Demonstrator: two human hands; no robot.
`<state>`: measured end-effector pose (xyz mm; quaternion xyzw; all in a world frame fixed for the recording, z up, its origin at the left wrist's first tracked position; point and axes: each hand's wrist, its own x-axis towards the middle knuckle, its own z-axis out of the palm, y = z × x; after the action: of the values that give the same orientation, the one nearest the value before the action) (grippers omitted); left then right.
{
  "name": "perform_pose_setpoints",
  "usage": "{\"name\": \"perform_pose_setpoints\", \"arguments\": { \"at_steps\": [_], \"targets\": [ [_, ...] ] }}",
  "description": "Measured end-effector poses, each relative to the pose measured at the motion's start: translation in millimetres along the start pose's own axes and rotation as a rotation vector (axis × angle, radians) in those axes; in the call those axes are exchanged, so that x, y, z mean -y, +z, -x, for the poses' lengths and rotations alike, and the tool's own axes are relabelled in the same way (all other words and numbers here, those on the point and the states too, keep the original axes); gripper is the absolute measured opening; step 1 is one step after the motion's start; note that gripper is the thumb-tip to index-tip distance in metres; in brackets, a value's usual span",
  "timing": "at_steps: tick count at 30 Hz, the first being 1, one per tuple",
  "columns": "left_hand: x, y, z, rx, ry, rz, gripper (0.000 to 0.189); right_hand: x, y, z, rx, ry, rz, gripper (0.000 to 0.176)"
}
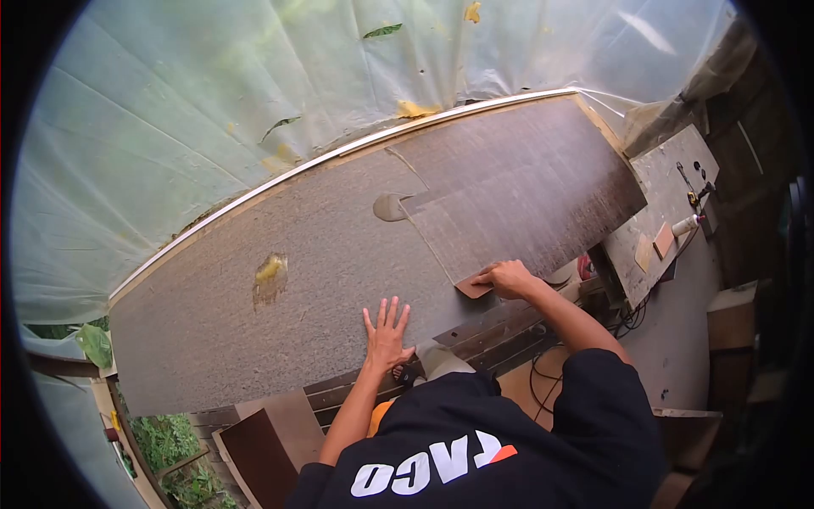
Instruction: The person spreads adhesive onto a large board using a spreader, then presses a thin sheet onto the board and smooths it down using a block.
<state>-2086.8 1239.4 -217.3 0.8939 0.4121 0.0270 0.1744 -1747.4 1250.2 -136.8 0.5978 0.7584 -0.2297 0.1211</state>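
My left hand (387,341) lies flat with fingers spread near the front edge of a large speckled brown-grey board (331,237). My right hand (506,278) is closed on a small flat reddish-brown piece (475,289), its lower edge against the board near the front. A smoother, darker brown section (526,178) covers the board's right part, and a thin ridge runs along its left border. By that border sits a grey-brown blob (391,206) of what looks like paste. Farther left is a yellowish shiny patch (271,276).
Translucent plastic sheeting (212,110) hangs behind the board. At the right a side table (636,271) bears a tube (687,225), small flat blocks (663,240) and hand tools (694,197). Cables (543,382) hang below, and a dark panel (267,458) leans at lower left.
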Motion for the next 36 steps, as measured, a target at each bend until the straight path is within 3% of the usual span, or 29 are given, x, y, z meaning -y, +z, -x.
{"name": "perform_pose_setpoints", "arguments": {
  "at_steps": [8, 12, 14, 17, 19, 22, 24, 26, 28, 30, 32, 36],
  "targets": [
    [1, 7, 1, -0.041, 0.004, -0.053, 0.102, 1, 36, 64, -0.009, 0.012, -0.01, 0.055],
    [1, 5, 2, -0.044, 0.0, -0.032, 0.102, 4, 19, 81, 0.21, 0.045, 0.031, 0.053],
    [1, 4, 1, -0.009, -0.003, -0.034, 0.102, -14, 23, 89, 0.204, 0.071, -0.124, 0.045],
    [1, 7, 2, -0.045, 0.012, -0.056, 0.102, -56, 18, 78, 0.173, 0.188, -0.865, 0.028],
    [-1, 3, 3, -0.019, 0.006, -0.053, 0.102, -43, -13, 72, -0.097, 0.174, -1.191, 0.027],
    [0, 1, 1, 0.018, -0.002, -0.028, 0.102, -28, -59, 44, -0.309, 0.12, -1.387, 0.026],
    [0, 0, 1, 0.032, 0.013, -0.02, 0.103, -44, -63, 4, -0.291, 0.065, -1.408, 0.028],
    [-1, -5, 0, 0.059, -0.011, -0.005, 0.103, -39, -78, -45, -0.329, 0.107, -1.126, 0.033],
    [-1, -6, 0, 0.086, 0.003, 0.025, 0.103, -12, -92, -98, -0.535, -0.019, -0.894, 0.032],
    [-1, -6, 0, 0.09, -0.017, 0.039, 0.104, 12, -105, -147, -0.788, -0.112, -0.54, 0.044],
    [-1, -8, -1, 0.137, -0.013, 0.038, 0.106, 18, -106, -199, -0.849, -0.128, -0.149, 0.055],
    [-1, -4, -1, 0.13, -0.022, 0.053, 0.108, 15, -90, -286, -0.769, -0.113, 0.145, 0.05]
  ]
}}
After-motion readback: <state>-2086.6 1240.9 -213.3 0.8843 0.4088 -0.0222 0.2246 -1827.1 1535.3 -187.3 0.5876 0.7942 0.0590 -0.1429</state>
